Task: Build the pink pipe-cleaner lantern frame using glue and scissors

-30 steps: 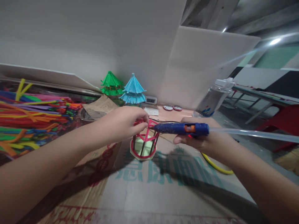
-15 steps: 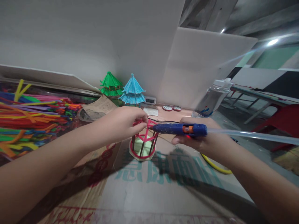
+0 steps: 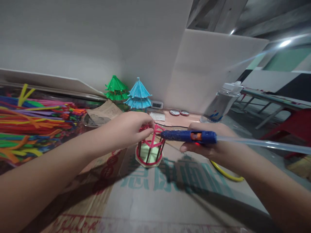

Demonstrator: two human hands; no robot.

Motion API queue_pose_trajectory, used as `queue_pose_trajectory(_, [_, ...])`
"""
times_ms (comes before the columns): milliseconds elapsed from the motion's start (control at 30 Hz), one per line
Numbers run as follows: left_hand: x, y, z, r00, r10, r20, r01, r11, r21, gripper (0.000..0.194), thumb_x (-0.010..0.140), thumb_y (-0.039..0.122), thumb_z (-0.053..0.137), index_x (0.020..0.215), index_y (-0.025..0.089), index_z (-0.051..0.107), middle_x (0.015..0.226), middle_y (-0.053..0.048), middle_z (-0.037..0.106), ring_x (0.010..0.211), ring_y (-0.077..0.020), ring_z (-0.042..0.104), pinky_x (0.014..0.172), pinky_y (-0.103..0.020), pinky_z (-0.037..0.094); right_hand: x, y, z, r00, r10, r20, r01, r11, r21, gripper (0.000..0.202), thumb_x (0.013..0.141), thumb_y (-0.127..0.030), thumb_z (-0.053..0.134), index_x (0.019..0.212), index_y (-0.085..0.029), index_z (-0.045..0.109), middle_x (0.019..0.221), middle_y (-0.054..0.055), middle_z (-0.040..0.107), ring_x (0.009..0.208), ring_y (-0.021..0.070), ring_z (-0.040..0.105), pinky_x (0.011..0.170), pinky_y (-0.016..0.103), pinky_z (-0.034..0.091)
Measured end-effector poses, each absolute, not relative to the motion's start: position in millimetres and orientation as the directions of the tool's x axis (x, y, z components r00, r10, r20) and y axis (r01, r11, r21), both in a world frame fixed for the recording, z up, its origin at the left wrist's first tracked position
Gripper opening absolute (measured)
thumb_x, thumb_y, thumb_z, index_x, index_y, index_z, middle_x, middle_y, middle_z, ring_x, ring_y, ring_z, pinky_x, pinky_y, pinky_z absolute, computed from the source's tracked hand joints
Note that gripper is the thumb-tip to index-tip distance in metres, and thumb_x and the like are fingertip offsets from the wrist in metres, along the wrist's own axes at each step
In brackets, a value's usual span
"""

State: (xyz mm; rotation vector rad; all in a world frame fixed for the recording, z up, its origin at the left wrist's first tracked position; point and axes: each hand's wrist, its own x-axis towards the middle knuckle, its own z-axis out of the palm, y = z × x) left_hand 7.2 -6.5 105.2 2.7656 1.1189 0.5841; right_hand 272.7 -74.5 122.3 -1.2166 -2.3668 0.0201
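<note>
A small frame [image 3: 151,145] with pink strips on top and dark posts stands on a pale octagonal base edged in red. My left hand [image 3: 139,127] pinches the top of this frame at its left side. In my right hand [image 3: 206,142] is a blue glue gun [image 3: 188,136], held level with its nozzle pointing left at the frame's upper right part. A long clear glue stick [image 3: 262,144] sticks out of the gun's rear. Whether the nozzle touches the frame I cannot tell.
Behind stand a green model [image 3: 116,88] and a blue one [image 3: 138,94]. Colourful pipe cleaners [image 3: 36,126] lie at the left. A clear bottle [image 3: 222,101] stands at the back right, and a yellow ring [image 3: 225,173] lies beside my right forearm.
The glue gun's nozzle has shifted slightly right, a little away from my left fingertips. My left hand keeps its pinch on the frame.
</note>
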Motion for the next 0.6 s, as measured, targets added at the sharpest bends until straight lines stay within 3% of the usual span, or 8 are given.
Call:
queue_pose_trajectory(167, [7.4,-6.5,105.0,0.651,0.700,0.293,0.658,-0.713,0.243,0.018,0.092,0.029,0.054,0.092,0.021,0.071,0.089,-0.003,0.075,0.078,-0.0191,0.065,0.063,-0.028,0.039,271.6,-76.1,126.0,-0.476,0.803,0.359,0.766,0.579,-0.279,0.028,0.088,-0.054,0.073,0.083,-0.026,0.073,0.066,-0.001,0.067,0.063,0.0191,0.061,0.060,0.029,0.044])
queue_pose_trajectory(300, [5.5,-5.0,103.6,0.653,0.700,0.290,0.649,-0.714,0.263,0.020,0.093,0.032,0.053,0.093,0.022,0.071,0.090,-0.003,0.075,0.078,-0.0194,0.065,0.065,-0.028,0.040,272.3,-70.9,126.3,-0.414,0.832,0.370,0.677,0.553,-0.485,0.039,0.081,-0.060,0.077,0.098,-0.026,0.077,0.080,0.003,0.074,0.076,0.0241,0.068,0.067,0.033,0.052])
queue_pose_trajectory(367, [5.1,-5.2,104.7,0.657,0.696,0.288,0.641,-0.718,0.272,0.021,0.094,0.033,0.053,0.093,0.022,0.071,0.090,-0.003,0.075,0.079,-0.0197,0.066,0.066,-0.028,0.041,275.7,-67.8,124.8,-0.299,0.875,0.381,0.653,0.479,-0.587,0.044,0.079,-0.065,0.076,0.095,-0.024,0.078,0.081,0.005,0.075,0.076,0.0248,0.068,0.068,0.035,0.054])
queue_pose_trajectory(467, [4.9,-6.9,108.6,0.654,0.703,0.279,0.641,-0.711,0.289,0.020,0.093,0.032,0.055,0.094,0.021,0.071,0.093,-0.004,0.076,0.083,-0.0205,0.068,0.068,-0.028,0.044,284.5,-60.8,121.9,-0.134,0.918,0.373,0.632,0.369,-0.682,0.048,0.087,-0.068,0.066,0.079,-0.021,0.075,0.076,0.007,0.074,0.067,0.0209,0.066,0.063,0.033,0.054])
queue_pose_trajectory(600, [4.0,-7.8,110.7,0.661,0.696,0.281,0.623,-0.717,0.311,0.020,0.092,0.030,0.055,0.095,0.021,0.072,0.096,-0.004,0.077,0.086,-0.0204,0.070,0.069,-0.027,0.046,295.1,-35.4,119.0,-0.073,0.933,0.353,0.517,0.339,-0.786,0.061,0.090,-0.077,0.054,0.081,-0.020,0.074,0.085,0.010,0.077,0.066,0.0192,0.068,0.059,0.030,0.053])
